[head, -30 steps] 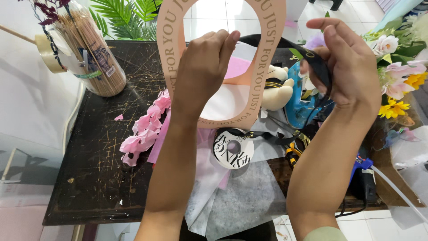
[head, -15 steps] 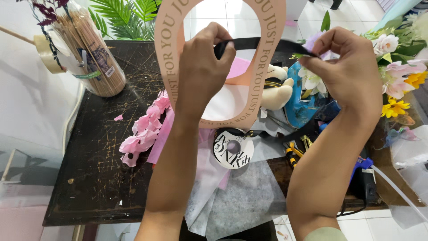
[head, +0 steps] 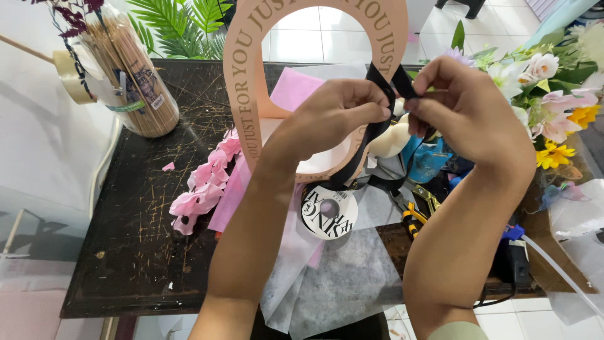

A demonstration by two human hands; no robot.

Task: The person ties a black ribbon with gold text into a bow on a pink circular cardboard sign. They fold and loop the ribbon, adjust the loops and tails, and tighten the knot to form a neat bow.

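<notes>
Both hands raised above the dark scratched counter (head: 138, 252), meeting at a black fabric ribbon (head: 371, 135). Left hand (head: 330, 119) pinched shut on the ribbon, fingertips pressed together at its upper part. Right hand (head: 469, 113) likewise closed on the same ribbon just to the right, thumb and forefinger gripping the top loop. Ribbon hanging down from the pinch across the right side of a peach-coloured paper hoop handle with printed lettering (head: 245, 94), possibly wrapped around it, though hidden by the fingers. Below, a round white ribbon spool (head: 328, 211) lying on grey and pink wrapping sheets (head: 340, 277). Far left, a clear jar of wooden sticks (head: 129, 75). Pink petal string (head: 204, 186) left of the hoop. Artificial flowers (head: 553, 94) at far right.
</notes>
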